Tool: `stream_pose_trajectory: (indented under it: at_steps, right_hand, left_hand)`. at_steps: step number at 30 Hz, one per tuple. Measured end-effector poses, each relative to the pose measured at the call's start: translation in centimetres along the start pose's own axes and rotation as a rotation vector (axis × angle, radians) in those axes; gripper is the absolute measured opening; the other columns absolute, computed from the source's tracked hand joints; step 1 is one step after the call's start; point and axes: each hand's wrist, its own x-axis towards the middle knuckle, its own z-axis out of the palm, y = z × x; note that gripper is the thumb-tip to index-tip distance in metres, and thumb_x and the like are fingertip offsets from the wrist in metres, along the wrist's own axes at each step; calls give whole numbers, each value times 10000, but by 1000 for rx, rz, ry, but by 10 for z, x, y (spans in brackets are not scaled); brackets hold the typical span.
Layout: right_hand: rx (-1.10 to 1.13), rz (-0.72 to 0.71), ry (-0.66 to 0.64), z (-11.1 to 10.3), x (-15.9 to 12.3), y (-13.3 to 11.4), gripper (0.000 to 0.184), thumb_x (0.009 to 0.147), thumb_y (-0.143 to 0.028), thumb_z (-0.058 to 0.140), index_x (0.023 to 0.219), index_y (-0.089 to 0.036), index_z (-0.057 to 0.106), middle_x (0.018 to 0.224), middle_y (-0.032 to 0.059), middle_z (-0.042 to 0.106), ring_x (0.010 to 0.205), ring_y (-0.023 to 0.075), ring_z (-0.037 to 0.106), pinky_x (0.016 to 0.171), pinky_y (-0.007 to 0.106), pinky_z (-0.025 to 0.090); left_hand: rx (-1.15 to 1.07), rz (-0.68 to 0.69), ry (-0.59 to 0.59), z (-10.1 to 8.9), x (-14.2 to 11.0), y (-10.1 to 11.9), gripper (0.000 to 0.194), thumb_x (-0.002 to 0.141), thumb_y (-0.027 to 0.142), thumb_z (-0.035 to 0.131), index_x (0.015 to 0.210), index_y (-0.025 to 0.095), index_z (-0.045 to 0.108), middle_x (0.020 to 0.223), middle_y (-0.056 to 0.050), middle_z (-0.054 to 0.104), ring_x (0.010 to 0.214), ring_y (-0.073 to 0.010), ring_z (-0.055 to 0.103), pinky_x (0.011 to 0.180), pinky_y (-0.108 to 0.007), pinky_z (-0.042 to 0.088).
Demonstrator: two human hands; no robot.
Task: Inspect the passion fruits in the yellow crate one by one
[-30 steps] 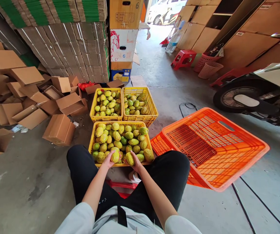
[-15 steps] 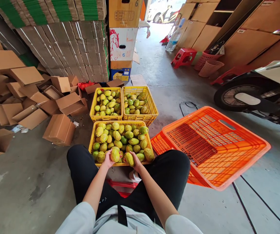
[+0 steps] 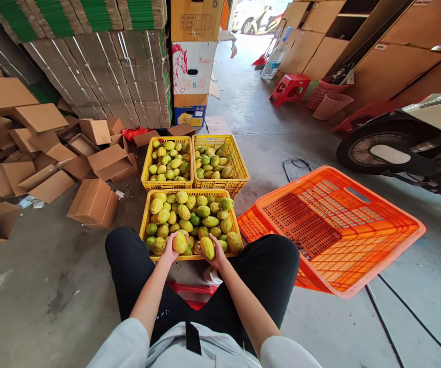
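Observation:
A yellow-green oval fruit (image 3: 179,243) rests in my left hand (image 3: 171,250), the fingers curled around its side. My right hand (image 3: 218,256) grips a second yellow-green oval fruit (image 3: 207,248), and its fingers are partly hidden behind it. Both hands are over the front edge of the near yellow crate (image 3: 142,220), between my knees. That crate is filled with similar oval fruit (image 3: 185,212), some greener and some yellower.
Beyond it stand two more yellow crates (image 3: 144,176) with fruit. An orange crate (image 3: 381,204) lies tilted to my right, near a motorbike (image 3: 374,148). Cardboard boxes (image 3: 93,203) are heaped on the left. Cardboard stacks (image 3: 101,71) and a red stool (image 3: 290,89) are farther back.
My right hand has shifted slightly right and up, and its fruit has turned a little. The left hand's fruit has moved slightly left and up. Both hands keep their hold.

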Motion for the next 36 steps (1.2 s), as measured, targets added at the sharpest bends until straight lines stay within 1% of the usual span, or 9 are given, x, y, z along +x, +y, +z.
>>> stream_pose_trajectory:
  at_steps: [4, 9, 14, 18, 21, 26, 30, 32, 36]
  right_hand:
    - [155, -102, -74, 2, -6, -14, 273, 1006, -418, 539, 961, -175, 656, 784, 80, 755, 751, 241, 771, 616, 347, 661]
    - [113, -100, -6, 2, -3, -13, 142, 947, -346, 641, 960, -205, 626, 763, 48, 745, 698, 223, 759, 601, 345, 668]
    - [6, -19, 64, -1, 5, -3, 177, 980, -347, 608, 943, -175, 628, 711, 54, 720, 613, 187, 723, 574, 292, 639]
    - [-8, 41, 70, -2, 6, 0, 252, 1001, -387, 547, 1036, -162, 655, 767, 85, 743, 678, 228, 744, 623, 350, 647]
    - [11, 58, 75, 1, 4, 1, 316, 1031, -393, 465, 1130, -162, 657, 850, 107, 766, 745, 243, 759, 687, 377, 651]
    - [13, 57, 106, 8, -1, 1, 366, 1054, -391, 410, 1178, -138, 642, 889, 130, 771, 771, 252, 761, 716, 400, 653]
    - [10, 28, 104, 7, -1, 1, 310, 1043, -388, 471, 1147, -155, 647, 861, 100, 765, 735, 237, 755, 701, 384, 656]
    - [-9, 1, 87, 5, -1, 2, 253, 1016, -379, 540, 1099, -170, 656, 829, 76, 755, 713, 226, 752, 697, 369, 658]
    - [-80, -46, -2, 2, 0, 4, 194, 961, -360, 648, 1055, -191, 661, 788, 44, 732, 700, 206, 751, 697, 342, 660]
  left_hand:
    - [-64, 43, -77, 0, 0, 1, 262, 956, 313, 548, 1040, 101, 677, 830, -128, 750, 960, -289, 762, 909, -421, 617]
    - [-137, 47, -47, -4, 4, 4, 367, 949, 311, 526, 1225, 105, 650, 941, -140, 768, 1007, -307, 756, 933, -485, 606]
    - [-41, 49, -7, -8, 11, 2, 331, 935, 288, 647, 1225, 131, 629, 981, -119, 757, 975, -267, 752, 880, -398, 610]
    - [58, 21, 41, -13, 14, -2, 370, 862, 334, 773, 1169, 179, 636, 872, -60, 716, 891, -245, 740, 780, -343, 600]
    - [64, -14, 59, -13, 14, -3, 421, 828, 356, 804, 1173, 183, 636, 855, -62, 703, 855, -245, 728, 736, -336, 591]
    - [46, -73, 49, -8, 7, 1, 282, 927, 320, 659, 1152, 152, 631, 798, -62, 684, 730, -204, 699, 603, -275, 545]
    - [-26, -128, -61, -5, -1, 4, 429, 986, 494, 519, 1147, 118, 647, 849, -127, 713, 689, -220, 685, 504, -266, 505]
    - [-59, -116, -60, -5, -3, 5, 511, 993, 553, 447, 1156, 117, 657, 837, -141, 714, 652, -219, 668, 479, -267, 493]
    - [-83, -61, -32, -4, -4, 7, 498, 993, 474, 399, 1221, 118, 662, 894, -165, 735, 751, -256, 712, 528, -297, 536]
